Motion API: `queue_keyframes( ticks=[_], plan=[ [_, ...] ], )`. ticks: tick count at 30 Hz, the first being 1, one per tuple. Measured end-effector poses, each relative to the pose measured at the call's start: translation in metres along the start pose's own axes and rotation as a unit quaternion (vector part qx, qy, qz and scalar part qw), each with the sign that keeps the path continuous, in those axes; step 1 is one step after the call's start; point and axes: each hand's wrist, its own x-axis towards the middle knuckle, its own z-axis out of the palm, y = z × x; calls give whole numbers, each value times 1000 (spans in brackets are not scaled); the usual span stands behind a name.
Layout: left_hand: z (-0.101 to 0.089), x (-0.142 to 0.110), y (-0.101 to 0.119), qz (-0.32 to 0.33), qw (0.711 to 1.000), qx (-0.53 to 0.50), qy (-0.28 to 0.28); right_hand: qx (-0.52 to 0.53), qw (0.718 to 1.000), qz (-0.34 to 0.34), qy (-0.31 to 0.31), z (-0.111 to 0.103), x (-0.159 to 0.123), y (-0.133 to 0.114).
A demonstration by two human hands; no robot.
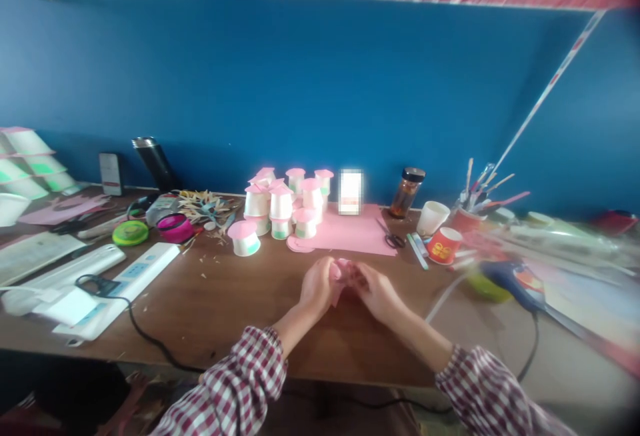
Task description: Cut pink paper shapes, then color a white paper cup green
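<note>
Centrally, the left hand and right hand meet above the brown tabletop, both closed on a small pink piece – apparently paper, though largely hidden – between them. Beyond lie a pink paper sheet, black-handled scissors and, leftward, pink-topped paper cups.

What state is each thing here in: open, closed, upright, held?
Left hand: curled around pink paper
Right hand: curled around it too
Pink paper: held, partly hidden
Pink-topped cups: upside down, some stacked
White cup: open end up
Red cup: open end up
Jar: closed
Scissors: lying flat, blades unclear
Glue gun: lying down
</note>
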Motion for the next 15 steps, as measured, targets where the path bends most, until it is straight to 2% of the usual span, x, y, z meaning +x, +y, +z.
queue_keyframes(
  ticks=[2,5,8,11,13,15],
  plan=[
    [-1,0,3,-9,1000,-12,-7,-11,1000,1,-21,-1,-3,2],
    [1,2,12,-13,1000,-19,-13,0,1000,18,-21,4,-5,-2],
    [6,11,23,-17,1000,-13,17,42,998,41,-10,13,-4,-8],
    [9,25,28,-72,992,-103,19,64,996,48,-28,11,3,-10],
    [10,34,24,-116,973,-197,33,11,995,53,-81,-1,11,-9],
    [12,41,16,-143,950,-272,55,-102,985,70,-123,-20,21,-3]
  ],
)
